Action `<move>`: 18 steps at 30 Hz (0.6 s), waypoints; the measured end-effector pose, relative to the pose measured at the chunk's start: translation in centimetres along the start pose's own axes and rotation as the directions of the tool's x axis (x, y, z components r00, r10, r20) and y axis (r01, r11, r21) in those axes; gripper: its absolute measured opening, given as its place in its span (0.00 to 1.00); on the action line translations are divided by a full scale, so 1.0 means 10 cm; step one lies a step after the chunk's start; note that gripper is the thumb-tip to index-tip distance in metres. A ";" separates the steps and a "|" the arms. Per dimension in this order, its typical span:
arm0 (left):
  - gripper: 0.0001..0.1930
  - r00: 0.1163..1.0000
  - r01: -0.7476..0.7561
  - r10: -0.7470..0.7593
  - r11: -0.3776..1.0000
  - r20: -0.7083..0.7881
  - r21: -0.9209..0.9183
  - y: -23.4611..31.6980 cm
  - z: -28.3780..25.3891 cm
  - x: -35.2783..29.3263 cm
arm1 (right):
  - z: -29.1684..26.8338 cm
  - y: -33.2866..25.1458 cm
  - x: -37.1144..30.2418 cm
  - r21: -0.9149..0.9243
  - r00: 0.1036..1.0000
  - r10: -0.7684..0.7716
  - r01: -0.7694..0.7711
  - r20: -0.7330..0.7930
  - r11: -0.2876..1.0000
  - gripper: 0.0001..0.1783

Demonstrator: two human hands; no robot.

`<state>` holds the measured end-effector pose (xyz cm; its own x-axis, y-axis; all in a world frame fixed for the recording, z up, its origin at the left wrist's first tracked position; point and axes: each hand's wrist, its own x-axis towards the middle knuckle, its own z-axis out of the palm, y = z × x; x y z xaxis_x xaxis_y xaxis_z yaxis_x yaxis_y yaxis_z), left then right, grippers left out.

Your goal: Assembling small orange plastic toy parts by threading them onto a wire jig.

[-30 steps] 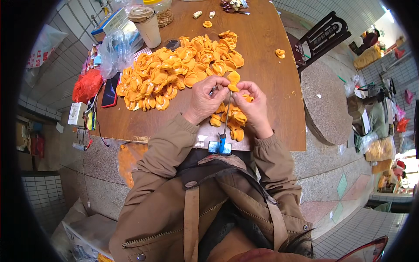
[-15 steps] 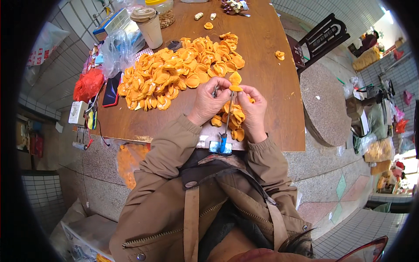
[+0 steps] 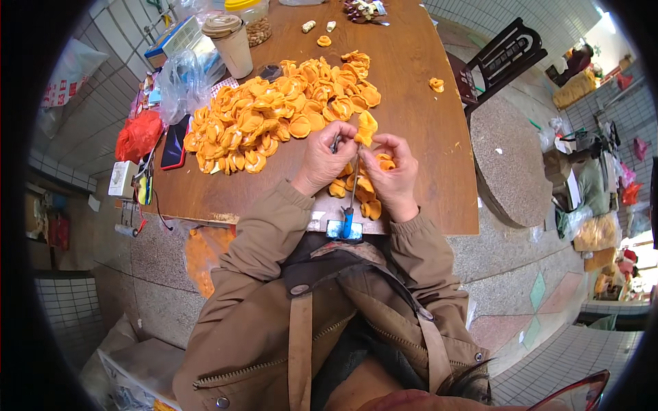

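Observation:
A stiff-looking orange petal piece (image 3: 367, 128), like felt or fabric, stands at the top of a thin metal rod (image 3: 355, 179). The rod rises from a blue holder (image 3: 348, 222) at the table's near edge. My left hand (image 3: 323, 157) is closed, its fingertips at the petal's left side; a small dark metal tool (image 3: 336, 143) shows between its fingers. From the right, my right hand (image 3: 392, 175) pinches around the petal's lower end, thumb beside the rod. Loose orange petals (image 3: 370, 209) lie below and between my hands, partly hidden by them.
A large heap of orange petal pieces (image 3: 257, 116) covers the table's left middle. Behind it stand a lidded paper cup (image 3: 230, 49) and a yellow-lidded jar (image 3: 255, 24). A phone (image 3: 175, 142) and red plastic bag (image 3: 138, 134) lie left. A dark chair (image 3: 497, 65) stands right.
The petal piece on the rod has changed from a flat lower piece with one upright petal to a gathered, folded shape. My right fingers have shifted slightly around its base.

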<state>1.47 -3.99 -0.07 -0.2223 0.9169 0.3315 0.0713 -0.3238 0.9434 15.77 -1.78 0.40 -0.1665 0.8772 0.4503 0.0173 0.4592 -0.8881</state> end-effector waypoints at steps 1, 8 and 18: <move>0.05 1.000 -0.008 0.008 1.000 0.000 0.005 0.01 0.00 0.00 | 0.02 0.00 0.00 -0.041 0.998 -0.057 0.055 -0.037 0.998 0.09; 0.05 0.999 -0.044 0.044 0.998 0.003 0.054 0.00 -0.01 -0.01 | 0.02 0.01 0.05 -0.177 0.972 -0.230 0.218 -0.050 0.960 0.09; 0.05 0.968 0.031 -0.058 0.993 0.243 0.112 0.12 -0.26 0.15 | -0.36 0.10 0.47 0.090 0.874 0.181 -0.246 0.451 0.965 0.05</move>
<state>-1.25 -3.63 1.54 0.0169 0.9632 0.2682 0.1724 -0.2670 0.9481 18.52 3.33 2.02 -0.5872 0.7864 0.1917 -0.0312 0.2147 -0.9762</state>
